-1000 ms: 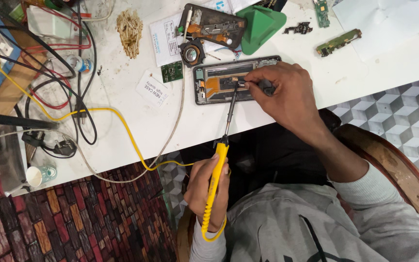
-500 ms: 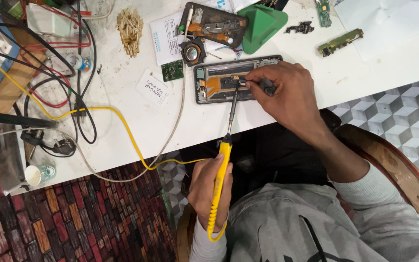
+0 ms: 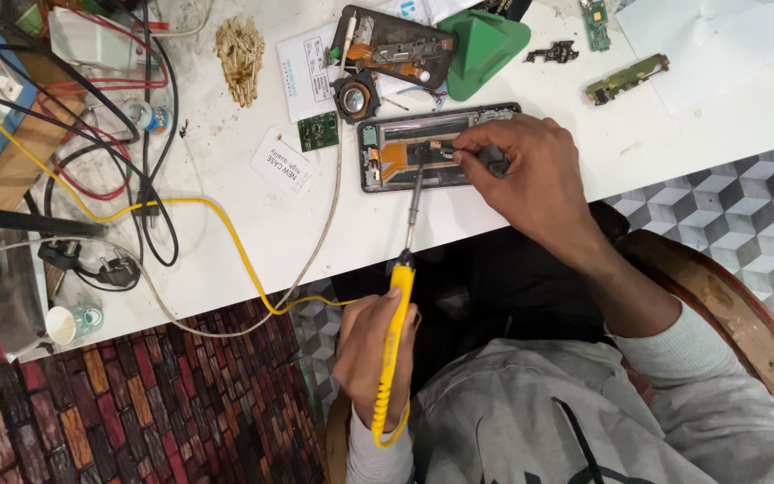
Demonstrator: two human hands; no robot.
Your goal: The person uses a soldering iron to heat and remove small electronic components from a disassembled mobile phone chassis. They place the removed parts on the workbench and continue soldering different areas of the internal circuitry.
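Seen from the head camera, an opened black smartphone frame (image 3: 436, 148) lies flat on the white desk (image 3: 226, 242) near its front edge, an orange flex ribbon exposed inside. The left hand (image 3: 371, 358), below the phone and off the desk, is closed around a yellow-handled soldering iron (image 3: 393, 350) whose thin metal tip reaches the phone's middle. The right hand (image 3: 521, 175) rests on the phone, fingers pinched on a small dark tool. Steady work likely calls for bracing the frame and touching only the joint. A green triangular plastic pick (image 3: 485, 45) lies just above the phone.
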